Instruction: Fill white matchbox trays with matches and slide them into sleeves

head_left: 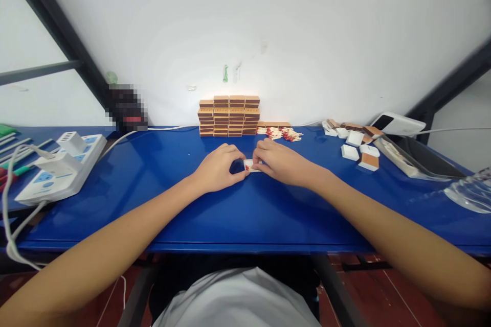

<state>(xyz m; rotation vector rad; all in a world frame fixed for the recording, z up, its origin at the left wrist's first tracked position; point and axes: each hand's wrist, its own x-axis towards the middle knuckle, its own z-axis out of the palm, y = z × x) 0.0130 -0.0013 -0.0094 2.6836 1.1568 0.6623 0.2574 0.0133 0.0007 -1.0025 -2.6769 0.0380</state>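
White tray (249, 165), long axis sideways, left hand (219, 167) gripping it, right hand (281, 162) (hold unclear)

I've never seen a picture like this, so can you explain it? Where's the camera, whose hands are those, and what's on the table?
There's no robot here, just one person's two bare hands. The one picture comes from a camera worn on their head, looking forward and down.

On the blue table is a stack of matchboxes, with loose matches to its right. Further right lie box pieces; at the far left is a power strip.

In the middle, the left hand holds the left end of a tray with red-tipped matches inside. The right hand has its fingers at the other end; I can't tell if they pinch anything.
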